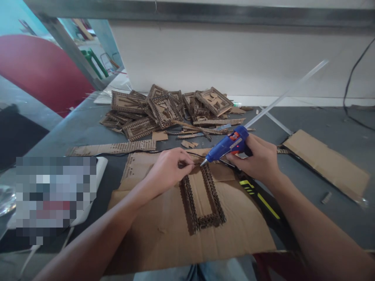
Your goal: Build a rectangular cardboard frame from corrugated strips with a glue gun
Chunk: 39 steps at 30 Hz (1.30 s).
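My right hand (259,160) grips a blue glue gun (227,145) with a long clear glue stick (287,93) out its back. The nozzle points left and down at the top edge of a rectangular frame of corrugated cardboard strips (205,197). My left hand (170,168) is closed in a pinch at the frame's top left corner, just left of the nozzle, holding a thin cardboard strip (190,165). The frame lies on a flat cardboard sheet (164,230).
A heap of finished cardboard frames (166,109) lies at the back of the grey table (336,218). A long cardboard strip (114,148) lies left, a cardboard piece (328,162) right. A black tool with yellow marks (263,203) rests under my right wrist. A white wall (234,58) stands behind.
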### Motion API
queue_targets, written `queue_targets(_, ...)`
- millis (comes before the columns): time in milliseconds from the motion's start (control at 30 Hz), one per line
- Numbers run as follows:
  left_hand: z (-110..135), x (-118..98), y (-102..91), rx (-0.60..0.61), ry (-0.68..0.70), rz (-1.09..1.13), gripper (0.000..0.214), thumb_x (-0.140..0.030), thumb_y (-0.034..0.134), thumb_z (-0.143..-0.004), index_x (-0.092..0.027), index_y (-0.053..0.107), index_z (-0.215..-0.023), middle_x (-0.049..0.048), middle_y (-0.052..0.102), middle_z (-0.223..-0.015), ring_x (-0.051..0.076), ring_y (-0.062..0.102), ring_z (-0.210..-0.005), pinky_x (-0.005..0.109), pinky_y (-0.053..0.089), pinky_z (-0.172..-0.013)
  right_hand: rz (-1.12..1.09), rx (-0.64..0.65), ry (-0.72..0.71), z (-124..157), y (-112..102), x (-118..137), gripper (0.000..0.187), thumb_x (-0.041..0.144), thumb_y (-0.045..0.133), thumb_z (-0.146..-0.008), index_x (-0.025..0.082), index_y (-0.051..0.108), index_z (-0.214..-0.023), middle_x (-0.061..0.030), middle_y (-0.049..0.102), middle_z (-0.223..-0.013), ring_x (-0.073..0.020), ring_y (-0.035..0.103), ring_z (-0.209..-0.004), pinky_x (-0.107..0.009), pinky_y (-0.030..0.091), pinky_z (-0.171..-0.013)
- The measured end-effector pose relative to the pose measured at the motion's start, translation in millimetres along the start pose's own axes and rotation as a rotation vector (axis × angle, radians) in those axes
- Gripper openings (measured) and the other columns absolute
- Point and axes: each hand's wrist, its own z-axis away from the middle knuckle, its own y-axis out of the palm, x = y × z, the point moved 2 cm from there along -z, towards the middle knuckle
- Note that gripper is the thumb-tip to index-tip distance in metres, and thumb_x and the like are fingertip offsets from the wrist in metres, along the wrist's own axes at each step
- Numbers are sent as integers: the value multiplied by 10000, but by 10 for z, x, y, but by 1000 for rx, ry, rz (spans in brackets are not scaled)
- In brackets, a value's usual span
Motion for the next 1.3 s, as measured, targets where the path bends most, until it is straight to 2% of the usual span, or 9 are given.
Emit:
queue_targets(133, -3, 21, -6, 23, -5, 0, 141, -125, 699, -790, -236, 782, -768, 7, 772, -905, 193, 711, -848, 366, 540, -869, -7, 12, -4, -3, -5, 2, 222, 309, 684, -827, 243, 485, -752, 32, 553, -628, -136, 508, -537, -274, 380, -519)
queue_targets(367, 7, 53, -38, 43, 14, 37, 115, -145, 699, -821, -227, 778, -803, 8, 768, -903, 174, 704, -822, 331, 540, -818, -22, 22, -4, 16, 12, -12, 208, 288, 697, -816, 243, 498, -775, 28, 579, -656, -140, 534, -559, -270, 400, -533)
queue_targets(500, 3, 70, -36, 47, 5, 42, 95, -156, 710, -825, -224, 775, -821, 16, 772, -919, 179, 703, -840, 330, 539, -819, -65, 50, -59, 18, 15, -4, 177, 256, 697, -812, 233, 521, -807, 21, 581, -669, -146, 544, -577, -272, 398, -540)
queue_targets(667, -4, 72, -35, 77, 43, 24, 70, -181, 707, -858, -211, 769, -866, 25, 763, -939, 180, 692, -863, 319, 512, -803, -219, 218, -164, -24, -28, 66, 132, 212, 642, -815, 237, 512, -818, 6, 578, -685, -171, 547, -630, -283, 424, -577)
queue_targets(833, 5, 53, -37, 85, 99, -10, 68, -169, 689, -882, -180, 749, -853, 28, 732, -892, 169, 668, -841, 303, 480, -790, -406, 403, -213, -6, -35, 162, 134, 274, 665, -834, 219, 560, -898, -76, 656, -885, -254, 605, -924, -376, 514, -799)
queue_targets(967, 12, 54, -32, 84, 150, -31, 84, -151, 673, -889, -169, 718, -820, 30, 708, -879, 163, 647, -834, 294, 466, -795, -490, 481, -210, 20, -32, 248, 196, 282, 650, -825, 207, 591, -997, -99, 670, -963, -300, 566, -1085, -445, 504, -909)
queue_targets(1100, 2, 69, -33, 115, 145, -95, 91, -183, 665, -907, -160, 699, -825, 38, 683, -870, 174, 628, -827, 302, 456, -774, -521, 562, -234, 17, -27, 346, 189, 256, 633, -817, 200, 591, -993, -115, 699, -1054, -318, 541, -1169, -488, 474, -978)
queue_targets(1300, -3, 66, -44, 148, 140, -101, 109, -199, 636, -928, -154, 701, -852, 47, 682, -881, 184, 633, -846, 315, 463, -795, -522, 655, -306, 13, -3, 437, 190, 204, 639, -792, 199, 600, -978, -106, 712, -1027, -316, 547, -1197, -471, 476, -1006)
